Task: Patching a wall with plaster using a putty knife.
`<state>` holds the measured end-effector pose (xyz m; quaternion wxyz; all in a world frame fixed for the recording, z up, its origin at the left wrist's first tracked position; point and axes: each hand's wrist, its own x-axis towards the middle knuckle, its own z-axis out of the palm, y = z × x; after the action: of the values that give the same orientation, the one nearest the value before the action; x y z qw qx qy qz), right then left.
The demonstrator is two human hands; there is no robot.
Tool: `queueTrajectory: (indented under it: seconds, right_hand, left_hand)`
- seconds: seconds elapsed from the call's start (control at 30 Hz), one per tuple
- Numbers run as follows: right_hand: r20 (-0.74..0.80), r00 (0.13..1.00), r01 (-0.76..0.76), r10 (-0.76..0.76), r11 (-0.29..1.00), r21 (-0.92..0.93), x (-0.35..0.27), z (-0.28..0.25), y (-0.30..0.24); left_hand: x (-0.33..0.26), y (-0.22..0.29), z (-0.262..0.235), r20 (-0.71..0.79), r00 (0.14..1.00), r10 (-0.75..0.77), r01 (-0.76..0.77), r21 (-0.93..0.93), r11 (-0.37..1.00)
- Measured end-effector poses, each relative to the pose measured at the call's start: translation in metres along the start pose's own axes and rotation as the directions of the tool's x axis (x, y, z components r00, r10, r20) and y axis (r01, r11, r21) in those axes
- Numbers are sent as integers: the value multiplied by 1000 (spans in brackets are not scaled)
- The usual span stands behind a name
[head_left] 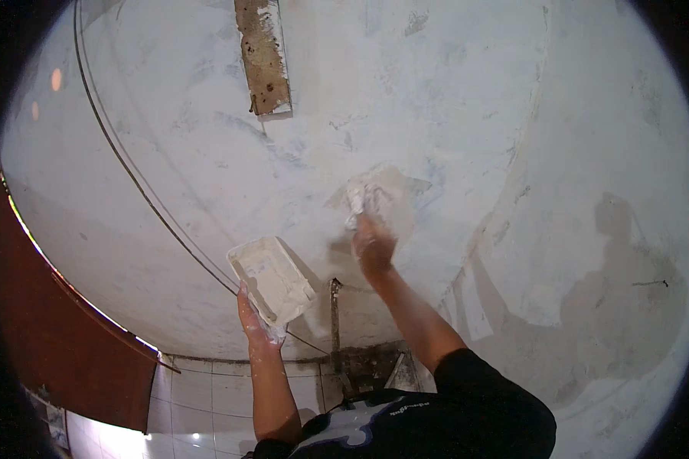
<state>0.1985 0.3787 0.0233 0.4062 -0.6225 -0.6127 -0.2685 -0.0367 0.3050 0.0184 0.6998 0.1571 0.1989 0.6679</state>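
Right hand [375, 243] up at the pale, smudged plaster wall [452, 92], its fingers [370, 202] caked in white and blurred, right over a grey, damp-looking patch with ragged edges [412, 188]! Contact looks likely, but whether those fingers are spread, curled or closed on some thin spreader, I cannot tell from here. Down to the left hand [259, 327], and that one is clear enough: fingers gripping the shallow, off-white rectangular tray [295, 268] by its lower left side, thumb along the edge, open face tipped into view, a layer of creamy white paste [287, 294] inside. So the tray sits in front of the wall, below and to the left of the patch, well within reach of the right hand. Above it all, a rough brown strip with flaking white edges [264, 61]; off to the left, a thin dark cable [115, 145] runs down across the wall; and below the right hand, a stained upright pipe [335, 317]. My call on the step: spreading paste over the patch, surface uneven, grey showing around the fingers. The next move, I'd judge, calls for flat, even pressure out to those ragged edges, with the tray held level enough to keep its load
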Motion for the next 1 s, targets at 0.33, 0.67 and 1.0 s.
queueTrajectory:
  seconds: [0.33,0.67,1.0]
  right_hand:
    - [14,1000,-12,3,743,669,-74,35,-10]
    - [-379,764,-463,522,853,241,43,-7,45]
    - [-11,971,239,-240,958,160,-29,63,-63]
  left_hand:
    - [0,13,-9,-25,997,74,-73,14,997]
    - [-1,19,-36,-65,989,130,-131,-19,991]
    - [2,26,-34,-88,980,176,-174,34,984]
